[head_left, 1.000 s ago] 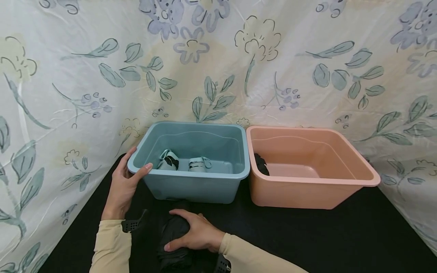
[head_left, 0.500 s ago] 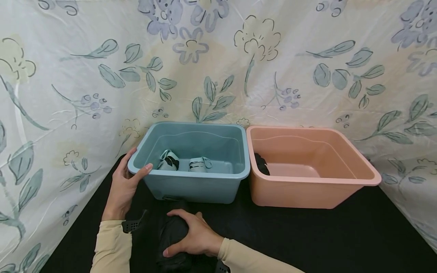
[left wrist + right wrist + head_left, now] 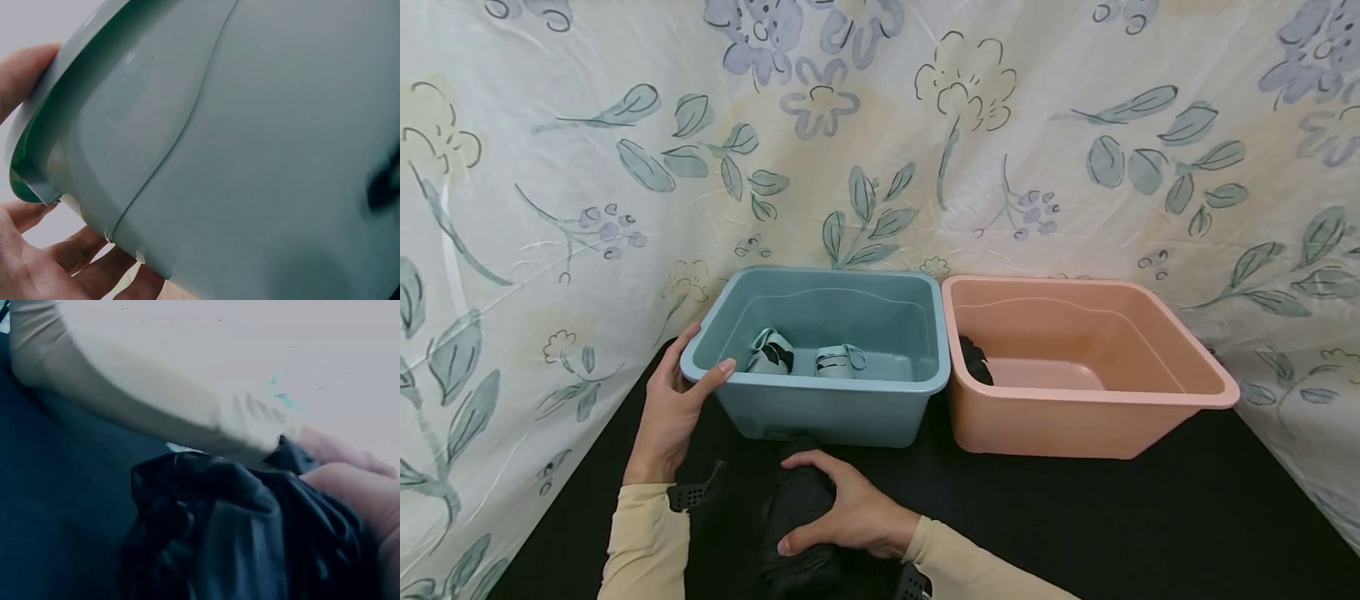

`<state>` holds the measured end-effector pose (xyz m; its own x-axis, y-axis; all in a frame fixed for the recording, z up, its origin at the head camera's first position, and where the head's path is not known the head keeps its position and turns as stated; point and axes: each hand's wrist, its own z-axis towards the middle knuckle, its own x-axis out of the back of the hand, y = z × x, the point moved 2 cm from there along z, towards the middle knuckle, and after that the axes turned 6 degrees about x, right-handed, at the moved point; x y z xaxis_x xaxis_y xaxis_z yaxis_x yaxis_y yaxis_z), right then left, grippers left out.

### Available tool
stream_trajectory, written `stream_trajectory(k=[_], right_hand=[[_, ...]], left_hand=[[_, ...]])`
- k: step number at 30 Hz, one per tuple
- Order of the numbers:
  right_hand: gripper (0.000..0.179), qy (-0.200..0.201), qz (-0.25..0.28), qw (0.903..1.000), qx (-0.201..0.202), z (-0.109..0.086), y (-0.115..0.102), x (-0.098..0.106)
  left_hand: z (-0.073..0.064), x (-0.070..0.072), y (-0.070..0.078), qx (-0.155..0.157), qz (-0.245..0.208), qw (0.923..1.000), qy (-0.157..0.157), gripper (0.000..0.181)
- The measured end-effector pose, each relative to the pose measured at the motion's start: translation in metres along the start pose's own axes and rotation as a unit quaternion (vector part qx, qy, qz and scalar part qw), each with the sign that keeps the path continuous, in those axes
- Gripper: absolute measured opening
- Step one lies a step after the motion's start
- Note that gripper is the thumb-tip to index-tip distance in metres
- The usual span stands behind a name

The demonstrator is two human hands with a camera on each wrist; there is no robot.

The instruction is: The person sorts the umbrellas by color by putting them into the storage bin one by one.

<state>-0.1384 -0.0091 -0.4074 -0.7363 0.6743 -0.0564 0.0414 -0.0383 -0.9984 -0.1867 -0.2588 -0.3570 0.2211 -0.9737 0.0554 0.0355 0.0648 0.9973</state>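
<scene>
In the head view, my left hand grips the front left corner of a blue plastic bin, thumb over the rim and fingers outside. The left wrist view shows those fingers spread along the bin's outer wall. My right hand holds a bundle of black, wrinkled fabric in front of the blue bin, thumb on its near side and index finger over its far end. In the right wrist view, the bundle shows loose, pleated folds. Its underside blends into the black tabletop.
Inside the blue bin lie two pale blue and white rolled things with cord loops. A pink bin stands close against its right side, with a black thing at its left wall. A floral cloth hangs behind.
My right hand shifts left slightly, then right along with the black fabric bundle. My left hand stays on the blue bin's corner, and both bins keep their places.
</scene>
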Motion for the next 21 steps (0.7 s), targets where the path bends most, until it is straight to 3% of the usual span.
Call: stream_trajectory(k=[12, 21], right_hand=[[0.071, -0.056, 0.054, 0.9959, 0.047, -0.027, -0.028, 0.014], [0.071, -0.066, 0.048, 0.9947, 0.062, -0.043, -0.047, 0.014]], left_hand=[[0.001, 0.001, 0.000, 0.001, -0.004, 1.0000, -0.004, 0.080], [0.000, 0.001, 0.000, 0.003, -0.005, 1.0000, -0.003, 0.081]])
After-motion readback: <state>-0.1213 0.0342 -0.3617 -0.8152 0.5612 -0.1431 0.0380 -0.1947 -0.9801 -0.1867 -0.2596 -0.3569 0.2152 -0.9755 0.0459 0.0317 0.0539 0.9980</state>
